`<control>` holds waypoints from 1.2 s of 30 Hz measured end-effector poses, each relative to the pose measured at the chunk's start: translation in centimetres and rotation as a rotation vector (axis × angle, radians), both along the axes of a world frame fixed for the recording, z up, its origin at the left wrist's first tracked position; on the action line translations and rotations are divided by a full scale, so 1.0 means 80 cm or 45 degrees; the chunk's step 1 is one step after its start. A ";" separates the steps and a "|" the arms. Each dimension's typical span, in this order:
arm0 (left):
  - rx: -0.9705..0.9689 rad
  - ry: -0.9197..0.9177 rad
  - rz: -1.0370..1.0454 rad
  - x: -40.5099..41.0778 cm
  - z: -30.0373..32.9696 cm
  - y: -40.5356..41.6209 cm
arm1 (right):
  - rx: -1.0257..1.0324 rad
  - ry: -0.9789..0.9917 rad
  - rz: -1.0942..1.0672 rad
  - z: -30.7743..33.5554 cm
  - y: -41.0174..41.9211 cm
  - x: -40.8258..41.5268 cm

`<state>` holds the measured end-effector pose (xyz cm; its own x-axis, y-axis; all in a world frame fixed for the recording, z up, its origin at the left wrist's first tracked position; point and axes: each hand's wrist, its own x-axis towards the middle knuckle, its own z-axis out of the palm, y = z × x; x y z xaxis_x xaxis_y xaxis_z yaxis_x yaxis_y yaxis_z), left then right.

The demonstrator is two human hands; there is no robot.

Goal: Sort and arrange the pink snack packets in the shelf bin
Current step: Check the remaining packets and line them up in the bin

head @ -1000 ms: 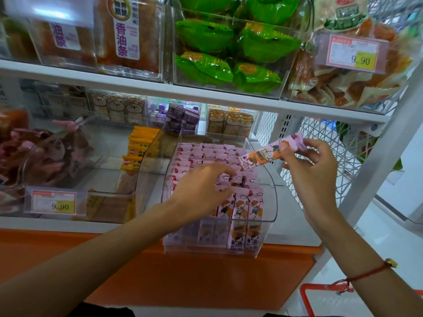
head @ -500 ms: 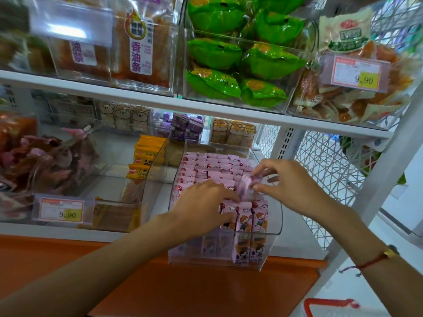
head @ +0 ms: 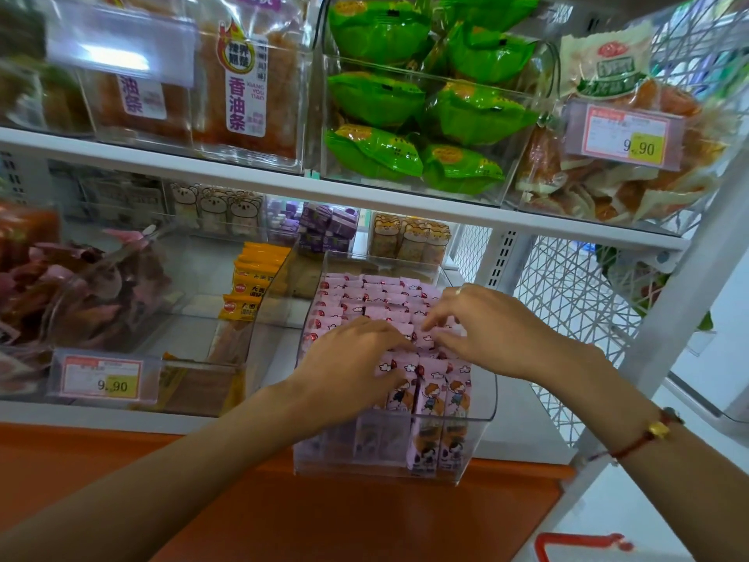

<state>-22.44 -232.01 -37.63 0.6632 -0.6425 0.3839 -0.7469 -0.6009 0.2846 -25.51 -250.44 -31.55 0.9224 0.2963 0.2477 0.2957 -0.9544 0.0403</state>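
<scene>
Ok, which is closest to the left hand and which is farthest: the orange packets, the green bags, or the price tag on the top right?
From the left hand:
1. Orange packets, just left of it on the same shelf.
2. Green bags, on the shelf above.
3. Price tag, far up on the right.

The left hand (head: 348,371) covers the front-left rows of pink snack packets (head: 377,294) in the clear plastic shelf bin (head: 482,415). Fingertips of the right hand (head: 482,334) sink among them, grip unclear. Small print on the pink-and-yellow price label (head: 103,377) is blurred; top-shelf bags are cropped.
</scene>
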 end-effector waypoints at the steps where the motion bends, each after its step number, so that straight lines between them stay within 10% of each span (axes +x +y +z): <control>1: -0.002 -0.002 0.004 0.000 0.001 0.000 | 0.027 -0.033 -0.004 -0.001 0.001 -0.005; 10: 0.061 -0.049 0.010 -0.003 0.000 0.001 | -0.005 -0.146 -0.021 -0.037 0.007 -0.020; 20: -0.504 0.279 -0.003 -0.014 0.020 -0.006 | 1.260 -0.548 0.029 -0.018 0.010 -0.041; 25: -0.680 0.524 -0.114 -0.020 0.023 -0.008 | 1.919 -0.270 -0.180 -0.031 0.010 -0.033; 36: -0.758 0.583 -0.113 -0.017 0.020 -0.010 | 1.999 -0.019 -0.123 -0.032 0.011 -0.033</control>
